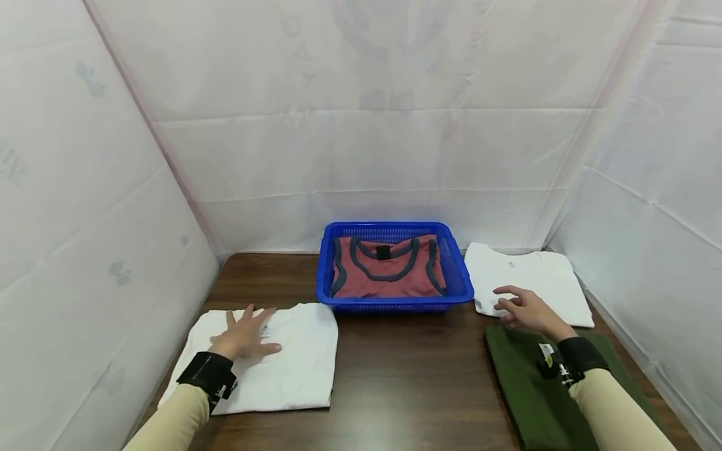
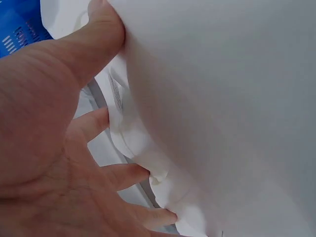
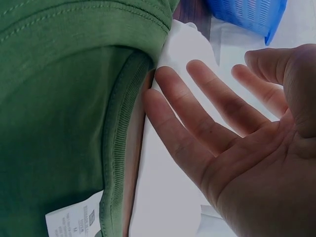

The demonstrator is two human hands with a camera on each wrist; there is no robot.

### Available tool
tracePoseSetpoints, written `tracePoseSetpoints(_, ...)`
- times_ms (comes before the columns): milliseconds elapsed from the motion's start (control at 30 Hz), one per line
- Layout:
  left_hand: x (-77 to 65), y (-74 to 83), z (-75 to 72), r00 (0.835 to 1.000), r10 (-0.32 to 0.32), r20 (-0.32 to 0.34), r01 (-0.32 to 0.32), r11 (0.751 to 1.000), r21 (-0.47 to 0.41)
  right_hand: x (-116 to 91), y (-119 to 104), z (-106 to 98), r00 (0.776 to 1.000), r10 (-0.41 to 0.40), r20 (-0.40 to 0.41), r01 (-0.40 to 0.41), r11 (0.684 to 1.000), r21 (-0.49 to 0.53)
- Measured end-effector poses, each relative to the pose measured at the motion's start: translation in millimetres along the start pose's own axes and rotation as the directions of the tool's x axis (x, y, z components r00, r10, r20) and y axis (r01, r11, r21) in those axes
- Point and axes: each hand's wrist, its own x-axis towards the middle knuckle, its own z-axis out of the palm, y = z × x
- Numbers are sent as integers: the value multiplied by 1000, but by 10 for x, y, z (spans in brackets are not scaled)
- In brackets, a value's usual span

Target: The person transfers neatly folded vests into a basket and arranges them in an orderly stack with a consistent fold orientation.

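My left hand (image 1: pixel 244 338) rests with spread fingers on a folded white T-shirt (image 1: pixel 301 369) at the left of the table. In the left wrist view its fingertips touch the shirt near the neckline (image 2: pixel 118 94). My right hand (image 1: pixel 527 311) is over the edge between a folded white T-shirt (image 1: pixel 536 269) and a folded dark green T-shirt (image 1: pixel 527 382). Its fingers are loosely bent with nothing between them. A printed label (image 3: pixel 76 217) shows inside the green collar. A blue plastic basket (image 1: pixel 395 305) stands at the back middle, holding a folded red shirt (image 1: pixel 378 285) with grey trim.
The brown wooden table (image 1: pixel 406 376) shows between the left white shirt and the green one. White sheeting (image 1: pixel 361 156) closes off the back and both sides. The basket's right rim sits close beside the right white shirt.
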Motion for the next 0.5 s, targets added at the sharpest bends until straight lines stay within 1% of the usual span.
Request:
tracePoseSetpoints(233, -45, -9, -2, 1000, 14, 20, -14, 1000, 12, 2, -21, -6, 1000, 1, 1, -1, 1000, 8)
tracePoseSetpoints(500, -103, -12, 37, 999, 37, 1, -37, 999, 24, 19, -30, 12, 1000, 12, 4, -12, 1000, 12)
